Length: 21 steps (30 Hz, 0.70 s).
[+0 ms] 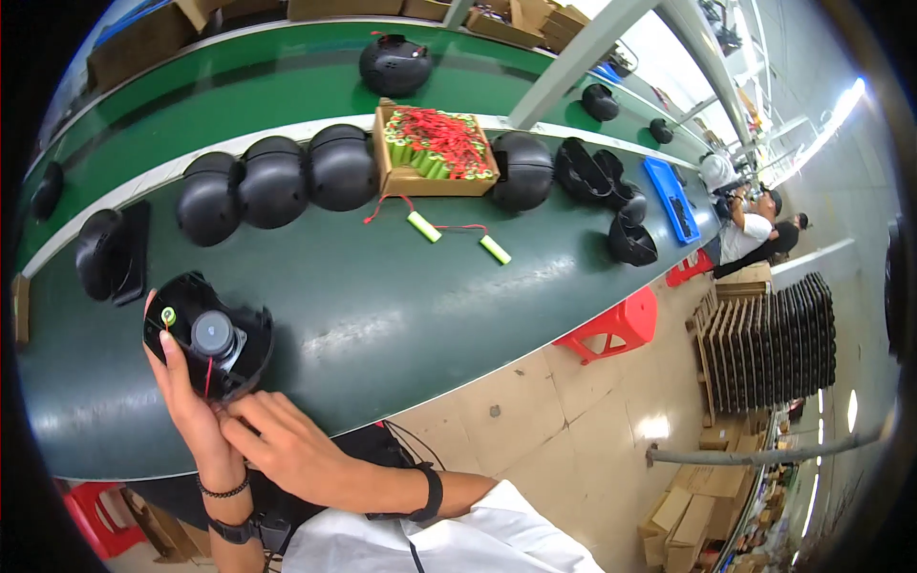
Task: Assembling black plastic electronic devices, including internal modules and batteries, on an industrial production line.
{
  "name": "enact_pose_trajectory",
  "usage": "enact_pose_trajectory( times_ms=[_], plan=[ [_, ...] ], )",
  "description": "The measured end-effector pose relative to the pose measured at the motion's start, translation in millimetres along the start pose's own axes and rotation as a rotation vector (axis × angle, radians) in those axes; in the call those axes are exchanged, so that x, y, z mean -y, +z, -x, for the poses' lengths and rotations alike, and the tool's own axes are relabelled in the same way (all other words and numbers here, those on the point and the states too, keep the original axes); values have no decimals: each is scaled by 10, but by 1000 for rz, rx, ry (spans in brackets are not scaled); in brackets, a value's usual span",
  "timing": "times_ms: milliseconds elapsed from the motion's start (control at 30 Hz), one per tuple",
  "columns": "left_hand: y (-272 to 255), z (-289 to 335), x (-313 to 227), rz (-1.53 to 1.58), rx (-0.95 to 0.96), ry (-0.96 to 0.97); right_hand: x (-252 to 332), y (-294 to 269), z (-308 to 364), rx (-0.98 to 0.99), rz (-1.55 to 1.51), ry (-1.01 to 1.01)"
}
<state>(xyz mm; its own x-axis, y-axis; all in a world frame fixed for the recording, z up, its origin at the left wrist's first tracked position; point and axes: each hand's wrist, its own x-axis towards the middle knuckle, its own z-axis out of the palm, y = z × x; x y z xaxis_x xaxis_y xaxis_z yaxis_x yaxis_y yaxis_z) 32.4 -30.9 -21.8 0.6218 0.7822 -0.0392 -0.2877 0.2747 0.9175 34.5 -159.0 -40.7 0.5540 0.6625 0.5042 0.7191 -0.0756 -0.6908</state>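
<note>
My left hand (189,406) grips an open black rounded plastic shell (252,346) from its left side, thumb over the rim. Inside the shell sits a round grey speaker (212,334). A green battery cell (169,315) shows end-on near my left thumb, and a red wire (208,374) runs down toward the shell's lower edge. My right hand (287,451) is at that edge with its fingers bent together; what they pinch, if anything, is hidden. Two green batteries (423,226) with red leads lie on the green workbench (411,325) beyond.
An open cardboard box (387,170) of green batteries stands between closed black shells (272,181). Open black shell halves (632,239) and a blue tray (672,201) are to the right. Behind runs a green conveyor (296,62). A red stool (616,325) stands beside the bench; other people (750,234) sit farther off.
</note>
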Motion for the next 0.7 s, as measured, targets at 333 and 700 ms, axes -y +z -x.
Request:
enact_pose_trajectory(
  times_ms=[333, 700],
  plan=[
    [-369, -291, -283, -438, 273, 124, -1410, -2734, 251, -1003, 353, 367],
    [-177, -421, -656, -900, 679, -20, -3091, -5171, 1472, -1113, 293, 885]
  ],
)
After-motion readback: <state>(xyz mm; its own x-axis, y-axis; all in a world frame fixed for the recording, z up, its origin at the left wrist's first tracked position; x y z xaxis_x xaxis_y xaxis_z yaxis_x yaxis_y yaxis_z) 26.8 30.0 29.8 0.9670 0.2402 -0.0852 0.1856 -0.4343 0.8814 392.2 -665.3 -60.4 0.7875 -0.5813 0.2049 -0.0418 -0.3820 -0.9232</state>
